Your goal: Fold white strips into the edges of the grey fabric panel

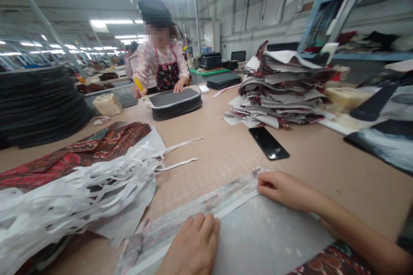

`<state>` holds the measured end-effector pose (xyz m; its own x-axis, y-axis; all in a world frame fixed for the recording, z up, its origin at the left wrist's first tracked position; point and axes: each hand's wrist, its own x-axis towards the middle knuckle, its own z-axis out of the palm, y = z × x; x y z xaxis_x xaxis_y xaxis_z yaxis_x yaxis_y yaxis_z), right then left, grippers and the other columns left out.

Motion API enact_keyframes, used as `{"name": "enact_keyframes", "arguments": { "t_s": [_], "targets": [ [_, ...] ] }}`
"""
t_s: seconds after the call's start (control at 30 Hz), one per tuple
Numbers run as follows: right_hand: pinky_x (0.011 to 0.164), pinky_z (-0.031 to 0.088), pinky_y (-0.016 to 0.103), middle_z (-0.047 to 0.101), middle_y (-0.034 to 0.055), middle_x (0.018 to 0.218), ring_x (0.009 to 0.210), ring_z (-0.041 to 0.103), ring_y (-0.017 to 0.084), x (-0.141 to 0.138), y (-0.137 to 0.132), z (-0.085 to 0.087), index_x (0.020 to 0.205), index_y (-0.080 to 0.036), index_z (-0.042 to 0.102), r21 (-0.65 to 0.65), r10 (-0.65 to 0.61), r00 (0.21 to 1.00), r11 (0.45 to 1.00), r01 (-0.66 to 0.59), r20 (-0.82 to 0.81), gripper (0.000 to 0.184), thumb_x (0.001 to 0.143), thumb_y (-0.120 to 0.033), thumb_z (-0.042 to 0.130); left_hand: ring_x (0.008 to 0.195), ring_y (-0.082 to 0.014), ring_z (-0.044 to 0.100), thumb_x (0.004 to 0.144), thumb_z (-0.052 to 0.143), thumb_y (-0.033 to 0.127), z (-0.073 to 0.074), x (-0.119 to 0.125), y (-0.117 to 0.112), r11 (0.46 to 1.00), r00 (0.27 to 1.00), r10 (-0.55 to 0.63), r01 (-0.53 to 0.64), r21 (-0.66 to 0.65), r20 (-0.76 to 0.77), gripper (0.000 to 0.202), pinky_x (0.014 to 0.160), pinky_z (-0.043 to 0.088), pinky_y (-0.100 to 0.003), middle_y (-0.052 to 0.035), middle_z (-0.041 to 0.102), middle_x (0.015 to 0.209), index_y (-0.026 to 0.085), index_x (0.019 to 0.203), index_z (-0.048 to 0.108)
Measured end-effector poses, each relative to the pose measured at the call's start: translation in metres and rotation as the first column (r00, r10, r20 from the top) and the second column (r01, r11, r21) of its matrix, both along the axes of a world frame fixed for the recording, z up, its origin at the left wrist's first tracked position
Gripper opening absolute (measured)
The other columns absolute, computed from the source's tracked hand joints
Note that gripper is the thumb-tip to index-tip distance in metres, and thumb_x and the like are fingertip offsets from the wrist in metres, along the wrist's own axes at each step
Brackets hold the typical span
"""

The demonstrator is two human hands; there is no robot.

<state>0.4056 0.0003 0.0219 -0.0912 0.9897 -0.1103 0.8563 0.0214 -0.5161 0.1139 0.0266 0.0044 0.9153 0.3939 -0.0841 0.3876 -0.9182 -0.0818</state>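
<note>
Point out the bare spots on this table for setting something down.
One bare patch of table lies between the white strips, phone and black stack. Another lies right of the phone, beyond the right hand and forearm. It's crowded at left with strips and brown fabric, and near the front, where the pale sheet lies under the left hand.

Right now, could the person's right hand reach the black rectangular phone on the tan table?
Probably yes: nothing visible stands between the right hand and the black phone, though that hand may need to release the pale grey fabric sheet.
</note>
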Motion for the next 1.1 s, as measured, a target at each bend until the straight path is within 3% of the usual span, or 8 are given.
{"name": "enact_keyframes", "arguments": {
  "t_s": [0.1,0.23,0.33,0.43,0.63,0.97,1.1],
  "targets": [
    [0.054,0.031,0.024,0.057,0.0004,0.066,0.060,0.050,0.013,-0.002,0.000,0.000,0.067,-0.017,0.053,0.021,-0.011,1.000,1.000,0.011,0.006,0.014,0.081,-0.017,0.049,0.090,-0.0241,0.054,0.081,0.041,0.003,0.003,0.013,0.004,0.999,1.000,0.021,-0.021,-0.027,0.013,0.038,0.075,0.050,-0.036,-0.0123,0.059,0.106,0.011,0.115,0.055],
    [0.054,0.029,0.023,0.059,0.0004,0.066,0.060,0.050,0.013,-0.005,-0.002,0.000,0.067,-0.017,0.056,0.059,-0.043,0.999,0.997,0.042,0.021,0.012,0.078,-0.016,0.051,0.090,-0.0256,0.055,0.082,0.041,0.002,0.008,0.040,0.006,0.998,1.000,-0.023,0.024,-0.060,0.016,0.047,0.074,0.051,-0.039,-0.0112,0.058,0.106,0.012,0.127,0.045],
    [0.054,0.028,0.023,0.059,0.0002,0.065,0.060,0.050,0.012,-0.003,-0.003,0.002,0.066,-0.017,0.056,0.086,-0.091,0.994,0.993,0.086,0.056,0.011,0.076,-0.016,0.052,0.089,-0.0260,0.055,0.083,0.043,0.004,0.004,0.053,0.007,0.999,1.000,-0.017,0.018,-0.044,0.018,0.038,0.073,0.052,-0.041,-0.0105,0.059,0.102,0.013,0.119,0.052],
    [0.052,0.027,0.023,0.059,0.0001,0.065,0.059,0.050,0.012,0.005,-0.004,0.003,0.068,-0.016,0.057,0.073,-0.150,0.986,0.987,0.145,0.071,0.009,0.076,-0.017,0.054,0.089,-0.0252,0.055,0.085,0.045,0.006,-0.005,0.053,0.011,1.000,0.997,-0.009,0.011,-0.023,0.072,0.035,0.075,0.052,-0.040,-0.0102,0.059,0.101,0.015,0.118,0.054],
    [0.052,0.029,0.021,0.061,0.0003,0.066,0.060,0.052,0.012,0.017,-0.002,-0.001,0.070,-0.015,0.058,0.066,-0.144,0.989,0.988,0.142,0.028,0.008,0.077,-0.014,0.053,0.091,-0.0242,0.055,0.086,0.047,0.009,-0.023,0.043,0.017,0.999,0.986,-0.045,0.040,0.035,0.162,0.038,0.078,0.051,-0.036,-0.0094,0.058,0.105,0.018,0.123,0.050],
    [0.051,0.025,0.023,0.062,0.0013,0.065,0.059,0.052,0.013,0.012,0.005,0.002,0.068,-0.016,0.060,0.081,-0.164,0.967,0.985,0.151,0.193,0.008,0.073,-0.015,0.055,0.089,-0.0215,0.055,0.082,0.054,0.007,-0.028,0.042,0.012,0.993,0.983,-0.021,-0.001,0.121,0.181,0.042,0.076,0.049,-0.032,-0.0060,0.059,0.103,0.020,0.122,0.051],
    [0.053,0.028,0.026,0.062,0.0048,0.070,0.064,0.054,0.017,0.005,0.002,0.004,0.073,-0.015,0.061,0.126,-0.203,0.934,0.977,0.173,0.293,0.007,0.077,-0.015,0.055,0.091,-0.0219,0.055,0.081,0.052,0.005,-0.033,0.041,0.013,0.978,0.975,-0.086,0.043,0.206,0.205,0.043,0.076,0.049,-0.032,-0.0065,0.059,0.110,0.018,0.123,0.049]
  ]
}}
